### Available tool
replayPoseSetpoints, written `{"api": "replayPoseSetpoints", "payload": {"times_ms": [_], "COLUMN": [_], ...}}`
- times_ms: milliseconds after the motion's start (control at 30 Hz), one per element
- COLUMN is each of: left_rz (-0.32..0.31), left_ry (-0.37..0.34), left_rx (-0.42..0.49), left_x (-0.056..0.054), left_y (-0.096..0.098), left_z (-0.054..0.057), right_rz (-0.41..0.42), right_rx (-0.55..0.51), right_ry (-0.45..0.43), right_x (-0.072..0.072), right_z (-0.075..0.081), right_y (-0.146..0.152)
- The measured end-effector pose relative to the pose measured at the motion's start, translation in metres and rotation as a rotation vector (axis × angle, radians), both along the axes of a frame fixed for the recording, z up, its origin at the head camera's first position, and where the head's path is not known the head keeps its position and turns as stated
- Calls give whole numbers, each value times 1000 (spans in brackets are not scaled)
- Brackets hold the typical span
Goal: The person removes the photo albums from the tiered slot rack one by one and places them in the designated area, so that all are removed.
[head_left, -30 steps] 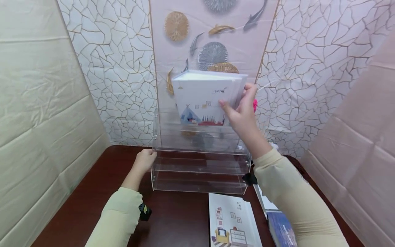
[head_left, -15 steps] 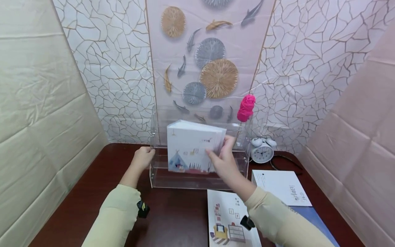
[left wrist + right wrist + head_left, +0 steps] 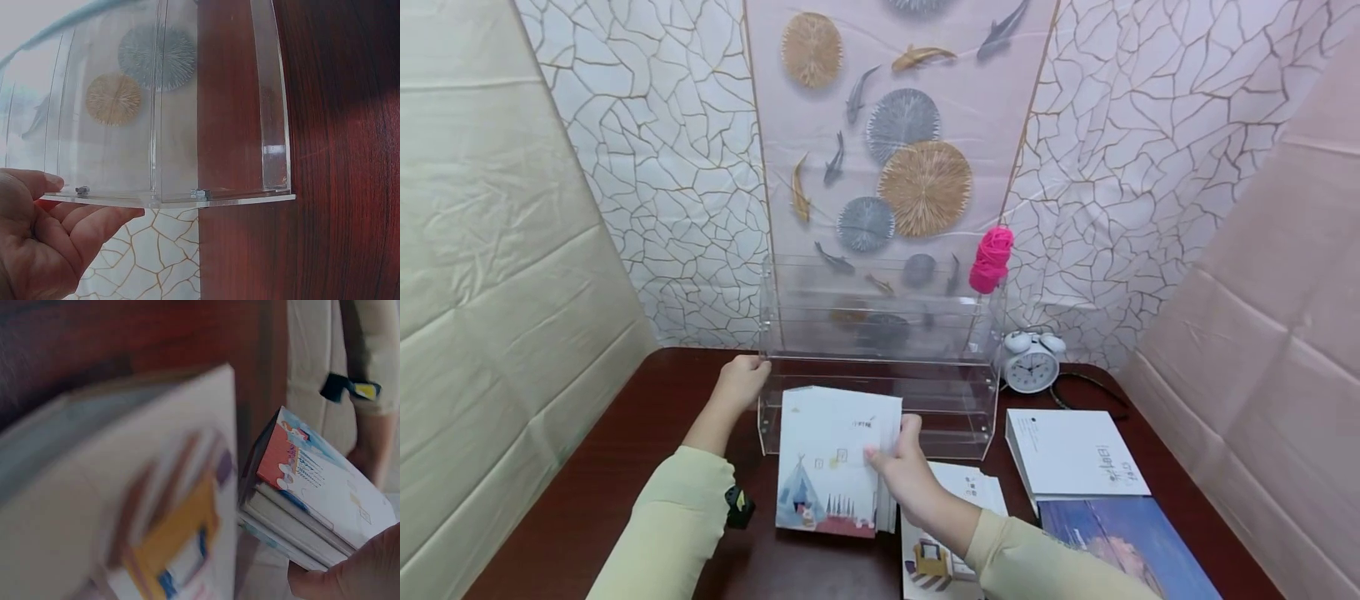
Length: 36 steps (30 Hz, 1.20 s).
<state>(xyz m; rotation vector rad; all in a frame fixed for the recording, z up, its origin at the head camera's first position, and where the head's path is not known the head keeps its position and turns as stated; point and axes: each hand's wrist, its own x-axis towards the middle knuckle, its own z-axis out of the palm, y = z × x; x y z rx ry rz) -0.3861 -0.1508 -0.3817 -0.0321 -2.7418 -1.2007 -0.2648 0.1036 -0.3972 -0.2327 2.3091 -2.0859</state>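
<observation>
My right hand [image 3: 910, 475] holds a white hardcover book [image 3: 826, 467] by its right edge, thumb on the front cover and fingers behind. Its cover carries a blue tent and a red strip; it stands nearly upright, low in front of the clear acrylic rack [image 3: 877, 361]. In the right wrist view, the thick pages of the book [image 3: 331, 481] show beside the hand [image 3: 362, 569]. My left hand [image 3: 742, 383] grips the rack's left side panel. The left wrist view shows the thumb and fingers of this hand [image 3: 50, 244] on either side of the panel's edge.
A second white book [image 3: 928, 562] with a yellow armchair lies under my right forearm. Further right, a white book [image 3: 1078, 454] overlaps a blue one [image 3: 1131, 537]. A white alarm clock [image 3: 1032, 368] stands beside the rack, with a pink yarn bundle [image 3: 991, 260] above.
My right hand has brought the book down and toward me, from high above the rack to low in front of it. My left hand has stayed on the side panel.
</observation>
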Motion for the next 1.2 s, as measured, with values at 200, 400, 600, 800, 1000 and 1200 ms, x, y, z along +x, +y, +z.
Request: {"api": "replayPoseSetpoints", "payload": {"times_ms": [200,400,600,800,1000,1200], "left_rz": [-2,-8,-21,-18,-26,-28], "left_ry": [-39,-83,-100,-114,-105,-89], "left_rx": [47,137,154,157,134,131], "left_x": [1,3,3,2,1,1], "left_y": [2,2,1,3,2,2], "left_z": [-2,-1,1,0,-3,-3], "right_rz": [37,50,50,8,-102,-119], "right_rx": [-18,-101,-80,50,230,306], "right_ry": [-145,-367,-415,-412,-373,-276], "right_x": [6,9,7,6,10,14], "right_z": [-11,-22,-38,-52,-61,-64], "right_y": [-7,-13,-21,-25,-28,-32]}}
